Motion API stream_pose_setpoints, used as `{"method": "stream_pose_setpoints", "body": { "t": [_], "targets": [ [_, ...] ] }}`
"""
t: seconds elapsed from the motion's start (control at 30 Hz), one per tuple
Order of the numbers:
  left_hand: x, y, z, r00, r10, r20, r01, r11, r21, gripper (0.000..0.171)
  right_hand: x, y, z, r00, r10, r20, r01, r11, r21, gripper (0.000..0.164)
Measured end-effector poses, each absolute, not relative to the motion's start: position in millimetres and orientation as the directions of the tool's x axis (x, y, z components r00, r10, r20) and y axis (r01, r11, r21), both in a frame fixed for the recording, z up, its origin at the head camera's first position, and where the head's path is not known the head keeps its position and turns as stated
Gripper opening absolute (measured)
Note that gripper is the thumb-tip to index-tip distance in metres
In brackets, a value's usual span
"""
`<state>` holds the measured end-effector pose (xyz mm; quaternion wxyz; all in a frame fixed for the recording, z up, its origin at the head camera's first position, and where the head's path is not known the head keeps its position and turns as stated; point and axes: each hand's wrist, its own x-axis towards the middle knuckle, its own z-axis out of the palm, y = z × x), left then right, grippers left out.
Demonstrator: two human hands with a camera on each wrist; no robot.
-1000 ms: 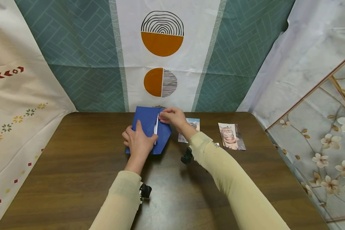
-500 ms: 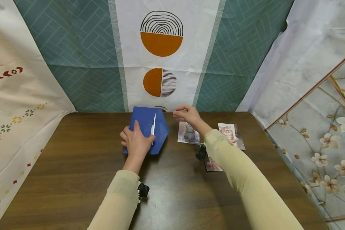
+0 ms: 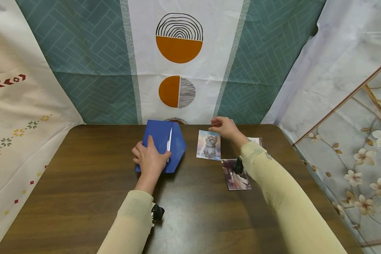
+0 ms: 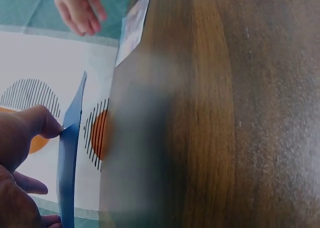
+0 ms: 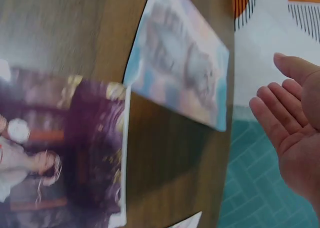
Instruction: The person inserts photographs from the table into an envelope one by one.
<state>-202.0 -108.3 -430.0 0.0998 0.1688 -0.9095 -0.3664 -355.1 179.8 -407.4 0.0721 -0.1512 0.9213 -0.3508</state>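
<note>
My left hand (image 3: pixel 150 156) grips a blue envelope (image 3: pixel 179 144) at the table's far side, thumb at its slit-like opening and fingers toward its left edge. A white sliver (image 3: pixel 169 139) shows in that opening. Edge-on in the left wrist view, the envelope (image 4: pixel 70 153) has the thumb touching its face. My right hand (image 3: pixel 226 127) hovers above the far right of the table and holds nothing; its fingers (image 5: pixel 280 111) are loosely extended in the right wrist view. Nearest to it lies a kitten picture card (image 3: pixel 208 145).
Nearer the front lies a dark purple card with a figure in a pale dress (image 3: pixel 235 176). Another card (image 3: pixel 255 140) is mostly hidden behind the right sleeve. Patterned cloths hang behind the wooden table (image 3: pixel 190 218) and along both sides.
My right hand has left the envelope's opening and moved right, past the kitten card, which is now uncovered. My left hand keeps hold of the envelope, which has shifted slightly left.
</note>
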Motion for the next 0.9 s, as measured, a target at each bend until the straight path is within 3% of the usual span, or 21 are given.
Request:
{"method": "stream_pose_setpoints", "body": {
  "t": [0.37, 0.9],
  "targets": [
    [-202, -107, -431, -0.922, -0.384, 0.041, -0.252, 0.679, 0.69, 0.099, -355, 212, -426, -0.95, -0.306, -0.07, -0.208, 0.779, -0.591, 0.064],
    [-202, -105, -429, -0.922, -0.385, 0.035, -0.253, 0.668, 0.699, 0.101, -360, 214, -450, -0.949, -0.305, -0.079, -0.208, 0.795, -0.569, 0.064]
  ]
}}
